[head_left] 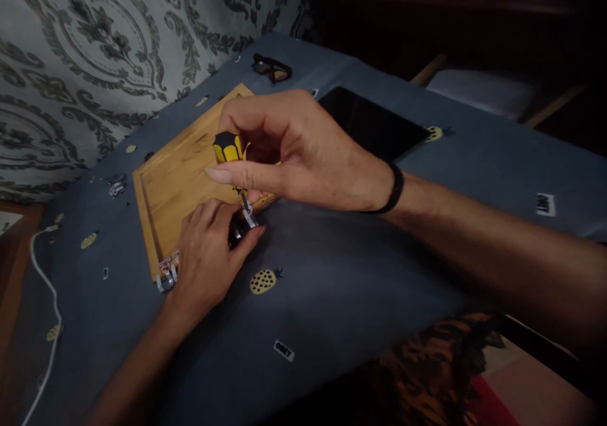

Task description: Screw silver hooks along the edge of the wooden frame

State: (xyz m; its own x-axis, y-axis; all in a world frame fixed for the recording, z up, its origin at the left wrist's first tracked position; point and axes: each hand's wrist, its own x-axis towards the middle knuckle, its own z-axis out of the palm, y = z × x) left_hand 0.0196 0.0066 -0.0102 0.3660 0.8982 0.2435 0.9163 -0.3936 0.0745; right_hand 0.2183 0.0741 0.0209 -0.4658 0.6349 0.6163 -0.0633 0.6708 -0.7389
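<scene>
So the fingers of my right hand [303, 148] are pinching the screwdriver [228, 151] by its chunky handle, thumb on the near side, shaft pointing down with a bit of a lean. I'd guess that grip is about keeping any twist in line with the shaft. The tip looks like it's down on the metal hinge [250, 216], but it's too small and dim to tell whether it's seated in a screw.

The fingers of my left hand [203, 249] are closed around that hinge, thumb pushed along its outer side. Probably just bracing it so it doesn't skate about. It's at the near edge of the wooden panel [183, 192], which lies flat on the worktop [332, 287], likely so the table takes the push. A second hinge [165, 279] sits at the panel's near left corner, just past my left wrist.

Material-wise: the panel is warm yellowish wood with dark streaks and a raised rim framing a recessed middle. Hinges are shiny, curved metal. The driver handle is faceted, yellow and black, plastic by the look of it. Underneath it's all matte blue-grey cloth with printed pineapples. Dark glasses [272, 67] and a smooth black slab [370, 119] lie beyond.
</scene>
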